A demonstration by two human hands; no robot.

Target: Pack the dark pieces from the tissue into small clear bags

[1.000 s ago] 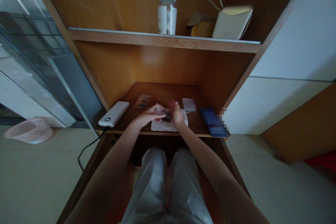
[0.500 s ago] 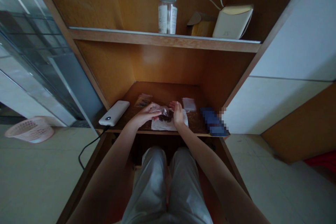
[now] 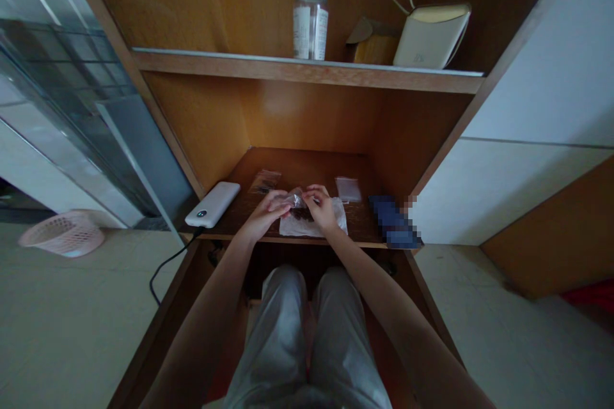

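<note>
My left hand (image 3: 271, 209) pinches a clear plastic bag (image 3: 293, 199) that looks crumpled and shiny. From the other side my right hand (image 3: 321, 206) has its fingers curled together at the bag's right edge. Below the bag, a small heap of dark pieces (image 3: 302, 213) lies on a white tissue (image 3: 292, 227); the pieces are too small and dim to name. Left of my hands rests another clear bag (image 3: 265, 181) with dark thin bits in it. A flat clear bag (image 3: 348, 190) lies beyond my right hand.
A white power bank (image 3: 213, 204) with a black cable (image 3: 165, 268) sits at the board's left edge. A dark blue, partly pixelated object (image 3: 391, 220) is at the right. The shelf above (image 3: 268, 67) bears a bottle (image 3: 310, 19), a small box (image 3: 374, 43) and a cream case (image 3: 432, 37).
The bag was tipped and dark pieces came down onto the tissue. My right hand, earlier held open beside the bag, has curled its fingers in against the bag. The view shifted slightly.
</note>
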